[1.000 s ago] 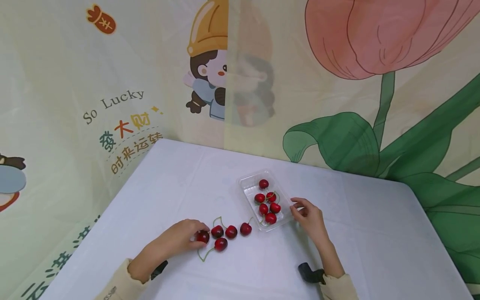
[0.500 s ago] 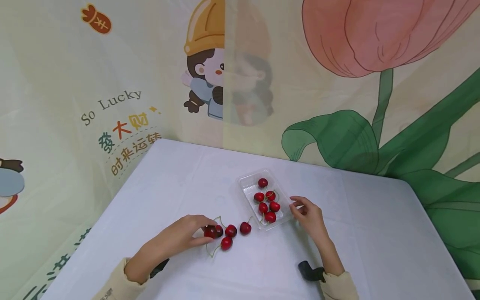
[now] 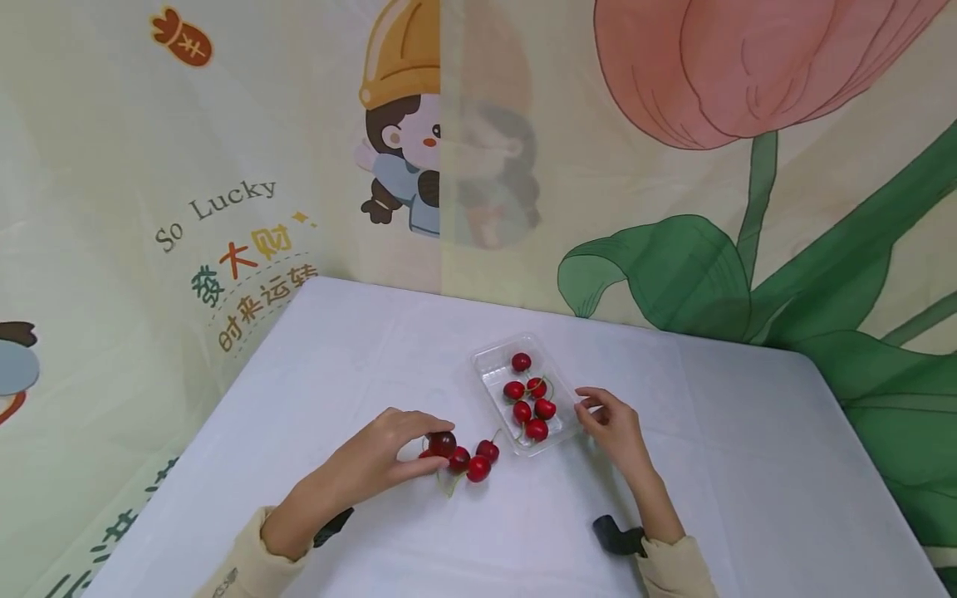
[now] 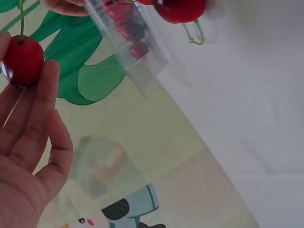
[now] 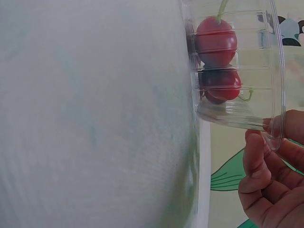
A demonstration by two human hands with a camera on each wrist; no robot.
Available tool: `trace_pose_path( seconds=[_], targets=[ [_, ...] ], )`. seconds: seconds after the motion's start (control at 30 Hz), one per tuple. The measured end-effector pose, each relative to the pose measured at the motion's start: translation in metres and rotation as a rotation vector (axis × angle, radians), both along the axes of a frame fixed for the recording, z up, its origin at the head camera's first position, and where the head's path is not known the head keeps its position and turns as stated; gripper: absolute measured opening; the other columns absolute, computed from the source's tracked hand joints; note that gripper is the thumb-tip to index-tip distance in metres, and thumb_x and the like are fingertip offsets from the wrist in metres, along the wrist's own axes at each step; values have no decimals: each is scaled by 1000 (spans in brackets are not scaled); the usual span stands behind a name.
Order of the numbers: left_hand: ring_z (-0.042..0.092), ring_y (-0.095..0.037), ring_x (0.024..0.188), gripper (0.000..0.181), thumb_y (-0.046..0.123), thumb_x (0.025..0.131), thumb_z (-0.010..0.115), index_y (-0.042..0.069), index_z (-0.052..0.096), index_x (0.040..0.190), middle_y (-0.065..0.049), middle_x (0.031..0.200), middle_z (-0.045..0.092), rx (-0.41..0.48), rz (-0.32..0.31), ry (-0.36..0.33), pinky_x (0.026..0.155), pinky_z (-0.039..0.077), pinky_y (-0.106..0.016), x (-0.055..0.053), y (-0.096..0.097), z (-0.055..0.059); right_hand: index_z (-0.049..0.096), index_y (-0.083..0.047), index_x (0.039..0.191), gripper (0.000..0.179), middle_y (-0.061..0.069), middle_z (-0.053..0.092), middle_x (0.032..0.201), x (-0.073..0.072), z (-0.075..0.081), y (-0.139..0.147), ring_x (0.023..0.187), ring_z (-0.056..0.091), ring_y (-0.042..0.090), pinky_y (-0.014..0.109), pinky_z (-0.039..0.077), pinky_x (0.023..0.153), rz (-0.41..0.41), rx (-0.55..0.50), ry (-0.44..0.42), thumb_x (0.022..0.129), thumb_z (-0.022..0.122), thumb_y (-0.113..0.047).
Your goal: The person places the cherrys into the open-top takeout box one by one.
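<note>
My left hand (image 3: 377, 453) pinches a dark red cherry (image 3: 442, 444) between thumb and fingertips, above the other loose cherries. In the left wrist view this held cherry (image 4: 24, 61) has its green stem pointing up. Below and beside it lie several loose cherries, among them a bright red cherry (image 3: 478, 468) in front, one partly hidden by the held cherry. A clear plastic box (image 3: 564, 407) stands to their right with several cherries inside. My right hand (image 3: 616, 432) pinches the box's right rim; the right wrist view shows its fingers (image 5: 256, 159) at the rim.
A white cloth covers the table (image 3: 389, 349). Behind it hangs a printed backdrop (image 3: 336, 166) with a cartoon figure and a large tulip. A black strap-like device (image 3: 618, 536) sits at the right wrist.
My left hand has lifted the cherry and carried it rightward toward the box, over the loose cherries. A bright red cherry on the table has shifted right. The right hand stays at the rim.
</note>
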State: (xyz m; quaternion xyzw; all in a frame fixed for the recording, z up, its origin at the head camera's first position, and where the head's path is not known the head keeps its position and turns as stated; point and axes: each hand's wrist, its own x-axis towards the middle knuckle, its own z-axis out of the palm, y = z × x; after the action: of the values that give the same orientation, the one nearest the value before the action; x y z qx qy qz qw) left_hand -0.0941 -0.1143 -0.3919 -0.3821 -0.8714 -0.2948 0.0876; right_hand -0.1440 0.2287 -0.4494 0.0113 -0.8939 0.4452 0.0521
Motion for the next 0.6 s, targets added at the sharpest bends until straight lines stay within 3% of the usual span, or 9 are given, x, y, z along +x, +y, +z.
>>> trace_pose_path(
  seconds=[0.2, 0.4, 0.6],
  targets=[
    [65, -9, 93, 40, 25, 82, 80, 8, 69, 117, 3, 105, 72, 21, -59, 53, 84, 52, -34, -11, 11, 9, 64, 1, 116, 26, 17, 67, 94, 0, -1, -1, 64, 57, 16, 17, 48, 56, 9, 0, -10, 91, 66, -3],
    [67, -12, 94, 40, 22, 83, 79, 4, 68, 116, -1, 106, 72, -4, -101, 76, 85, 54, -34, -23, 26, 23, 64, 2, 114, 25, 16, 67, 91, 0, -2, -1, 61, 55, 15, 25, 51, 52, 4, 16, 23, 89, 67, -2],
    [67, -16, 99, 40, 18, 83, 79, 3, 67, 118, -5, 110, 71, -11, -125, 26, 90, 54, -36, -39, 41, 36, 64, 0, 117, 27, 16, 67, 95, -2, 0, 2, 65, 56, 18, 19, 49, 56, 7, 12, -22, 91, 67, -6]
  ],
)
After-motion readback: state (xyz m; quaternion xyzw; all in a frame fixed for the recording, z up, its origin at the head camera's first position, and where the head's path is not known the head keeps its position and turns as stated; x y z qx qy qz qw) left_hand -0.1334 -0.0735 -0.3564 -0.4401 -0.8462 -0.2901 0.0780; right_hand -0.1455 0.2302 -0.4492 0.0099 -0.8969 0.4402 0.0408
